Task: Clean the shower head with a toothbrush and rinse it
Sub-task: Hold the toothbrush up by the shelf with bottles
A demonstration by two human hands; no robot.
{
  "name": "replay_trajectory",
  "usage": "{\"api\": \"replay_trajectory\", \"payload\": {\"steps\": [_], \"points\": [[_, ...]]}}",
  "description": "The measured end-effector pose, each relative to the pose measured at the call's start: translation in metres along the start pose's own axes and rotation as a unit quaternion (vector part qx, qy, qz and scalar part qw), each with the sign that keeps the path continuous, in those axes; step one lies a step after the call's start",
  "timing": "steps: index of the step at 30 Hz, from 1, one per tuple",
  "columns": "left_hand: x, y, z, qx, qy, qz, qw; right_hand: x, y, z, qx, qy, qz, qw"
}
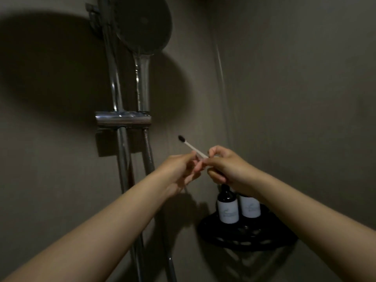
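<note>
White toothbrush (192, 147) pinched by both hands' grip, well below shower head (142, 23).

We stand in a dim shower corner, lit weakly from behind and to our right, so the grey wall (295, 88) reads muddy and grainy. The shower head (142, 23) is nearly a silhouette and throws a broad soft shadow leftward across the wall. Thin glints run down the rail (114, 82) and the bracket (123, 118). Our hands (179, 169) cast a fainter shadow below them. Everything is slightly soft; the rail bows and the corners darken under wide-angle distortion.
</note>
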State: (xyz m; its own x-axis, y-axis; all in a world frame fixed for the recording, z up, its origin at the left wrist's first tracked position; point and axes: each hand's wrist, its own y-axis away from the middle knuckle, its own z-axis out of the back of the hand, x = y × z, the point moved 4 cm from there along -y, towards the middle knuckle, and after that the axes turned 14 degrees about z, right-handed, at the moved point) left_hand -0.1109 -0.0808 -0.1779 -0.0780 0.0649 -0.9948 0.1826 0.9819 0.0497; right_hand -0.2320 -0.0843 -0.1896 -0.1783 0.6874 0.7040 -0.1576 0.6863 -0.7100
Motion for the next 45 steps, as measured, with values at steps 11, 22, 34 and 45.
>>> {"api": "replay_trajectory", "payload": {"steps": [11, 22, 34, 45], "points": [[0.095, -0.002, -0.048, 0.111, 0.009, 0.065, 0.992, -0.018, 0.109, 0.02, -0.072, 0.069, -0.094, 0.991], [0.167, 0.041, -0.089, 0.209, 0.052, 0.141, 0.966, 0.008, 0.223, 0.026, -0.202, 0.189, -0.181, 0.944], [0.211, 0.029, -0.139, 0.235, 0.125, 0.209, 0.941, 0.004, 0.265, 0.068, -0.292, 0.259, -0.215, 0.895], [0.186, -0.036, -0.195, 0.21, 0.13, 0.136, 0.959, 0.002, 0.201, 0.151, -0.309, 0.271, -0.159, 0.898]]}}
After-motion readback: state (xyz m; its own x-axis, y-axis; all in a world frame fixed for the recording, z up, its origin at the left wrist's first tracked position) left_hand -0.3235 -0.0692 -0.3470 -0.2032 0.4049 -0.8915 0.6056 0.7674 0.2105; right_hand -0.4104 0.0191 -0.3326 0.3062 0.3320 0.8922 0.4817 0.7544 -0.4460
